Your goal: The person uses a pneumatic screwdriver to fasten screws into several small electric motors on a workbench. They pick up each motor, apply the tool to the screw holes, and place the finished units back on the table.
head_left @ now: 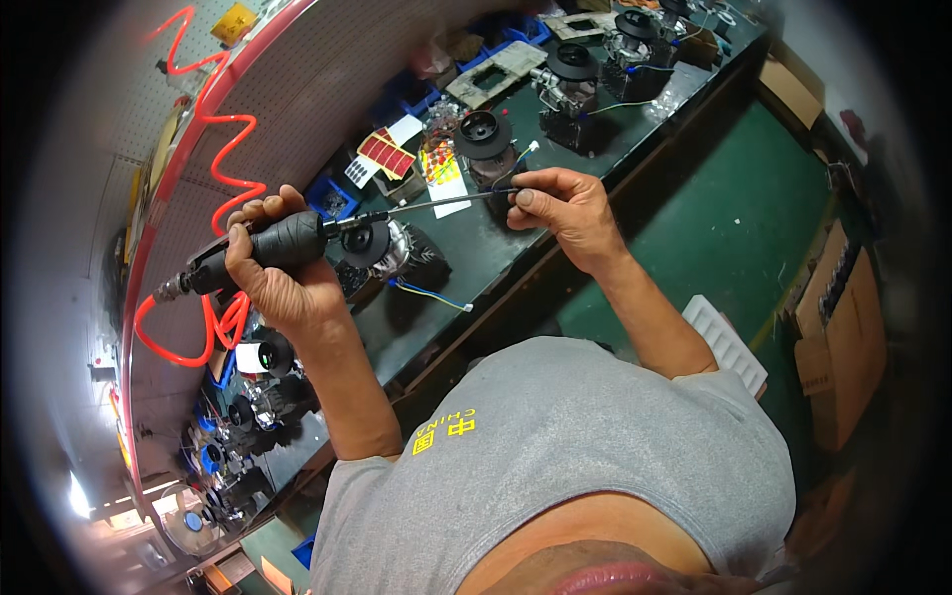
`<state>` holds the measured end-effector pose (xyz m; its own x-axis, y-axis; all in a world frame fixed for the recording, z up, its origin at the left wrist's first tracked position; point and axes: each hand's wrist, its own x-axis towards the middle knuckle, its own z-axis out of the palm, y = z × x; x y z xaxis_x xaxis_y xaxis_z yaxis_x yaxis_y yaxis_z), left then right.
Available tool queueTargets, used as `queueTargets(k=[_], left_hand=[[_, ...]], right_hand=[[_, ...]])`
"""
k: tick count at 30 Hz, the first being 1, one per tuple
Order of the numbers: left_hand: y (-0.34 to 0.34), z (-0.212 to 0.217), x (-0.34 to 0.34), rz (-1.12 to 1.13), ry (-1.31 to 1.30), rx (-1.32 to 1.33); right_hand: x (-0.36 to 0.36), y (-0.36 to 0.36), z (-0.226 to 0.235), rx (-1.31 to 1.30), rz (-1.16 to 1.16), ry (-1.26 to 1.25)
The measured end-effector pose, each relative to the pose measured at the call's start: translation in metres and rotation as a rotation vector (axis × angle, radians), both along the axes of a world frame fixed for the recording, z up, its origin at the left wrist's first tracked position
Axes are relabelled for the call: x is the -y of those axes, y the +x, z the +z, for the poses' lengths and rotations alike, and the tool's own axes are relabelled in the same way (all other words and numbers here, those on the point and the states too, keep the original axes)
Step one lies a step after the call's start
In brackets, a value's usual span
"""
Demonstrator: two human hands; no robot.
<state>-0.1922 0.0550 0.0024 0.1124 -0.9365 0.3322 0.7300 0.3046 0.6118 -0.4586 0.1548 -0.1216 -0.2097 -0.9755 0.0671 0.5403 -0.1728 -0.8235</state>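
Wrapped around the black body of an air screwdriver (288,243) is my left hand (283,268). A red coiled air hose (149,332) runs from its rear end. The tool's long thin bit (431,204) points right, across the bench. At the bit's tip, my right hand (567,210) pinches with thumb and forefinger; a small dark piece shows there, too small to name. Below the bit stands a motor assembly (392,250) with a black round top and a blue-yellow wire. Another such assembly (483,139) stands just beyond the bit's tip.
More motor assemblies (570,84) line the dark green bench (397,337). Sheets of red labels (387,156) and yellow-orange stickers (438,159) lie near blue bins (332,201). On the floor at right are cardboard boxes (843,347) and a white tray (724,342). A fan (191,521) is at lower left.
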Motion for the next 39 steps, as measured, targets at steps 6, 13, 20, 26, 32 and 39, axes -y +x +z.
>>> queueTargets(k=[6, 13, 20, 26, 32, 39], left_hand=[[-0.020, 0.003, 0.001, -0.078, 0.005, -0.033], [-0.030, 0.006, 0.021, -0.180, -0.014, -0.032], [-0.042, 0.000, 0.043, -0.361, -0.031, -0.111], [-0.059, -0.006, 0.052, -0.438, -0.006, -0.171], [-0.099, -0.014, 0.053, -0.524, -0.002, -0.183], [-0.191, -0.008, 0.040, -0.538, -0.009, -0.183]], right_hand=[[-0.009, -0.010, 0.003, 0.075, -0.039, 0.010], [-0.009, -0.004, 0.011, 0.054, -0.129, 0.053], [-0.011, -0.004, 0.020, -0.064, -0.241, 0.149], [-0.014, -0.009, 0.020, -0.035, -0.300, 0.156], [-0.024, -0.047, 0.016, -0.035, -0.342, 0.175], [-0.026, -0.134, 0.002, 0.022, -0.327, 0.150]])
